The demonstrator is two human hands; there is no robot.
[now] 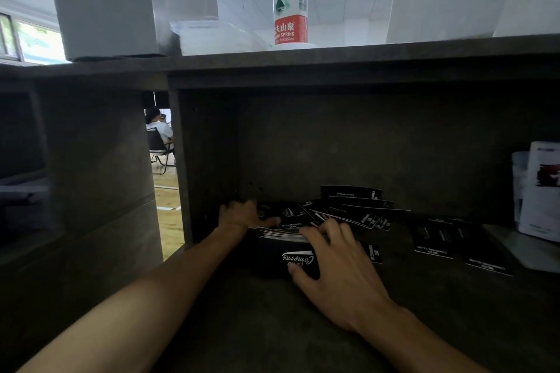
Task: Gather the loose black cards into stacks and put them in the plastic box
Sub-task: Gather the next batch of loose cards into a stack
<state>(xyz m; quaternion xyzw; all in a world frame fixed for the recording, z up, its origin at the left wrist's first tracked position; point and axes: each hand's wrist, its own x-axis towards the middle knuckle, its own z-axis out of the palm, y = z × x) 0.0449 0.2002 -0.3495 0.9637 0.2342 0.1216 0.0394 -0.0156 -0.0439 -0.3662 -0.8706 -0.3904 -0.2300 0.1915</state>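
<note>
Far left, a gap in the dark counter [272,327] shows a wooden floor and a seated person [157,130] beyond. My left hand [242,216] reaches deep into the recess, fingers spread flat on the loose black cards [357,215] at the back left corner; its grip is apart, pressing, not clutching. Just right of it stands a thick stack of black cards [281,251], upright on edge, white lettering facing me. My right hand [336,263] holds that stack: fingers curled over its top edge, thumb against the front face, grip clamped on it. Behind and right, more loose cards fan out against the back wall. Farther right, two or three cards [433,241] lie flat on the counter, apart from the pile. At the far right edge, a clear plastic box [515,245], partly out of view. Up top, a water bottle [290,0] stands on the shelf.
</note>
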